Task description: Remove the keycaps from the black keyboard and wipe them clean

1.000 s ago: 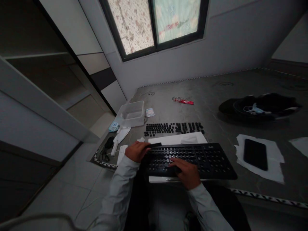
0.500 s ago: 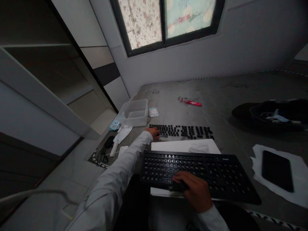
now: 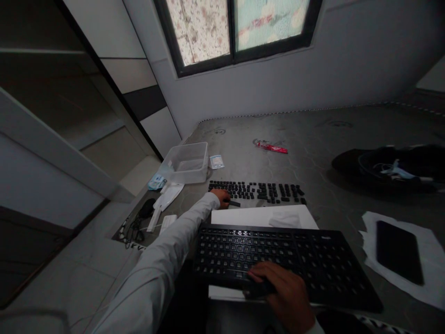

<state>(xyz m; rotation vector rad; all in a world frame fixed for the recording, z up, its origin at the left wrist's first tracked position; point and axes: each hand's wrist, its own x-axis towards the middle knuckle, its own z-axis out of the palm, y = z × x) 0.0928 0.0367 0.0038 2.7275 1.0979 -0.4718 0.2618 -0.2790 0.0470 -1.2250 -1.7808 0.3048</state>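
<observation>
A black keyboard [image 3: 306, 260] lies on a white sheet [image 3: 243, 216] at the near edge of the grey table [image 3: 313, 134]. Beyond it, several loose black keycaps [image 3: 267, 191] are laid out in rows. My left hand [image 3: 220, 198] is stretched forward to the left end of those rows, fingers pinched on a long black keycap [image 3: 235, 203] that touches the table. My right hand [image 3: 287, 294] rests curled over the keyboard's front edge near its middle, gripping it.
A clear plastic box [image 3: 186, 162] and a small packet [image 3: 216, 161] stand left of the keycaps. A red wrapper [image 3: 270, 147] lies farther back. A dark phone [image 3: 398, 250] rests on white paper [image 3: 431, 273] at the right, behind it a black bag [image 3: 389, 167]. A mouse [image 3: 146, 209] sits at the table's left corner.
My left hand left the keyboard's upper left corner with the long keycap and reached forward to the loose keycap rows. The right hand stayed on the keyboard's front edge.
</observation>
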